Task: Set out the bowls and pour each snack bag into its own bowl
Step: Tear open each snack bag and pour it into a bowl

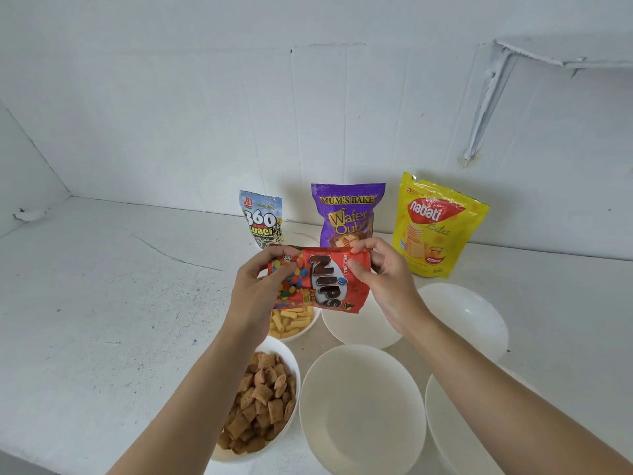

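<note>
Red Nips bag (322, 279) held sideways in the air above the white counter (102, 303). Pinched at its left end by the left hand (255, 296), thumb in front, fingers curled over the top edge. Pinched at the right end by the right hand (387, 286) in the same way. Just under the bag: bowl of yellow sticks (303, 332) and empty bowl (359, 330). Nearer than the bag: bowl of brown pillows (282, 349). Behind the bag, upright: kuaci bag (262, 219), purple wafer bag (346, 214), yellow Nabati bag (438, 228)

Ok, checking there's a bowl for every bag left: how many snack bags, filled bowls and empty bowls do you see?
Snack bags: 4 (Nips bag, Kuaci bag, Wafer Qubes bag, Nabati bag)
Filled bowls: 2 (brown squares bowl, yellow sticks bowl)
Empty bowls: 4
Total: 10
</note>
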Tool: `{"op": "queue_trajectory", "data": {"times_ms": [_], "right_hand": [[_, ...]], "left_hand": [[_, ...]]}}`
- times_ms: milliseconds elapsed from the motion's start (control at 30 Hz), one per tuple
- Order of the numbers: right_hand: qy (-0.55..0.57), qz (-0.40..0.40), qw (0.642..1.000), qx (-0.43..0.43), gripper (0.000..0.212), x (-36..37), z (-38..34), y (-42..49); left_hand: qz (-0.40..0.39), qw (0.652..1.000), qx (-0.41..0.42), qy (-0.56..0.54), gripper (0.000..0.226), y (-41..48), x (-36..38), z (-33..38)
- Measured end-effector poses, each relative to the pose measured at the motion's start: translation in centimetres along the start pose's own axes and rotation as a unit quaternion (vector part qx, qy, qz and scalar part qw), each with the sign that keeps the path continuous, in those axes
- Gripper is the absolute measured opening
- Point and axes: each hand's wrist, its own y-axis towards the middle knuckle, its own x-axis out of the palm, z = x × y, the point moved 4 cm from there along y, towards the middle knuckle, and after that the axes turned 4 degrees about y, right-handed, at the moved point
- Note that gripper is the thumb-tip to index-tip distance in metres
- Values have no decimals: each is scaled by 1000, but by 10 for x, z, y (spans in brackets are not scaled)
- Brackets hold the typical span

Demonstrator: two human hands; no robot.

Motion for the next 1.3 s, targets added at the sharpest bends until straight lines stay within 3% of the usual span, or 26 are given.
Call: {"op": "queue_trajectory", "data": {"times_ms": [500, 1033, 1300], "right_hand": [[-79, 6, 997, 9, 5, -8, 20, 2], [41, 3, 997, -59, 22, 5, -32, 12], [42, -7, 998, -50, 14, 7, -32, 10]], "left_hand": [[3, 999, -15, 41, 16, 4, 7, -8], [-1, 991, 115, 69, 16, 5, 2, 57], [-8, 989, 124, 77, 18, 7, 1, 58]]}}
